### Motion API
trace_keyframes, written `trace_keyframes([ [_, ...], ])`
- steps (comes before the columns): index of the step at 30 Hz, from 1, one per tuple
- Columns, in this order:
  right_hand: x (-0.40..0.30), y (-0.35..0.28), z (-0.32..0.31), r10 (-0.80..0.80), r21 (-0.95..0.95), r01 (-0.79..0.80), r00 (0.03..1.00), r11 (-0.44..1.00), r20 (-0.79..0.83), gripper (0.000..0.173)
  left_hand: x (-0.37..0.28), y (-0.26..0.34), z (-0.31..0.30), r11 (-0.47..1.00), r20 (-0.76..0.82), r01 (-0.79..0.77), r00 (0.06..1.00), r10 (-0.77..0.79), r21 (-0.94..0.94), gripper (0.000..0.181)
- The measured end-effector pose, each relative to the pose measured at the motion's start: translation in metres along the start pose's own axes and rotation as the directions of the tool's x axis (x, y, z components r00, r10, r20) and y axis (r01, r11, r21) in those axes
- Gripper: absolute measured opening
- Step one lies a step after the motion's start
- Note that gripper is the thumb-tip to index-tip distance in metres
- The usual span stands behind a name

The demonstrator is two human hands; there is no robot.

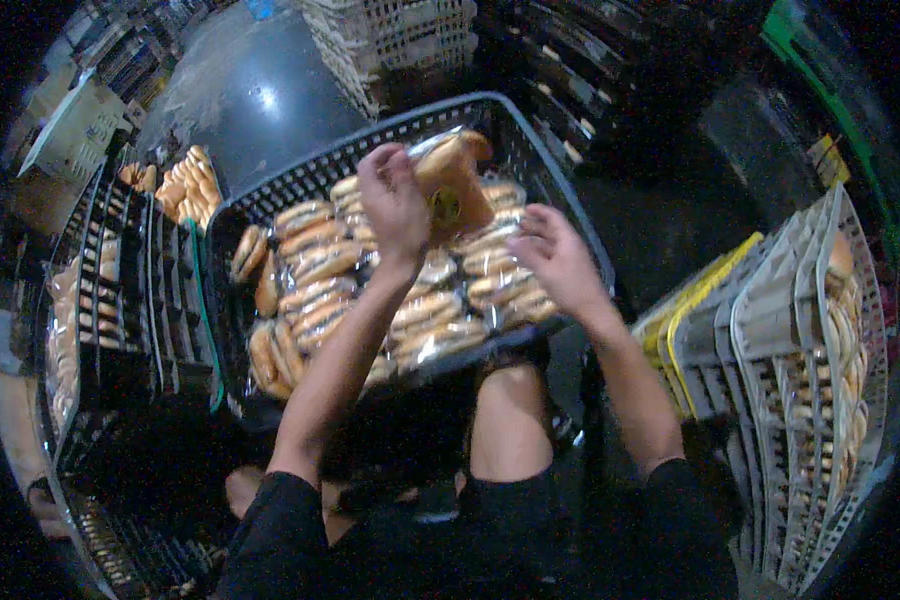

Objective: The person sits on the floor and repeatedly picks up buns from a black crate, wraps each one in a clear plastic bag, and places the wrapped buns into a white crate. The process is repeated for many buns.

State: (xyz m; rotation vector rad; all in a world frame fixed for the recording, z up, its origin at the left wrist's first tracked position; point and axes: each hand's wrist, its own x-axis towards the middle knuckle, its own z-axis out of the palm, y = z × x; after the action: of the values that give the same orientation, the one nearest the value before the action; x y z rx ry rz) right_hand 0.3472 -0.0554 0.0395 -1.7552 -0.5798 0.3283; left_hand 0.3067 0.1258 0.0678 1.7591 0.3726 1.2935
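A black plastic crate [562, 176] stands tilted before me, packed with rows of bread rolls in clear plastic wrapping [319, 259]. At its far side a bagged bread pack [461, 199] with a dark printed mark on it leans over the rows. My left hand [397, 202] is right beside this pack, fingers curled; motion blur hides whether it grips the film. Over the right-hand rows hovers my right hand [559, 259], fingers bent and apart, holding nothing.
Stacked black crates [120, 300] with bread stand at left, close to a pile of rolls [189, 184]. Pale crates [780, 360], one with a yellow rim, rise at right and hold more bread. Further off is a tall beige crate stack [390, 45] on the shiny floor [255, 112].
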Motion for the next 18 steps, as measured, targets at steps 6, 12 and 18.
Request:
trace_keyframes([
  [6, 0.120, -0.056, 0.011, -0.300, -0.320, 0.304, 0.952, 0.898, 0.061, 0.035, 0.025, -0.127, 0.062, 0.283, 0.783, -0.859, 0.507, 0.361, 0.426, 0.038],
  [12, 0.239, 0.065, 0.060, -0.336, -0.884, 0.459, 0.849, 0.089, 0.407, 0.024, -0.052, -0.108, -0.006, 0.826, 0.915, -0.536, 0.399, 0.065, 0.175, 0.050],
  [18, 0.225, 0.069, 0.069, -0.233, -0.947, 0.321, 0.923, 0.027, 0.306, 0.033, -0.066, -0.044, -0.115, 0.954, 0.842, -0.177, 0.527, -0.117, 0.243, 0.047],
])
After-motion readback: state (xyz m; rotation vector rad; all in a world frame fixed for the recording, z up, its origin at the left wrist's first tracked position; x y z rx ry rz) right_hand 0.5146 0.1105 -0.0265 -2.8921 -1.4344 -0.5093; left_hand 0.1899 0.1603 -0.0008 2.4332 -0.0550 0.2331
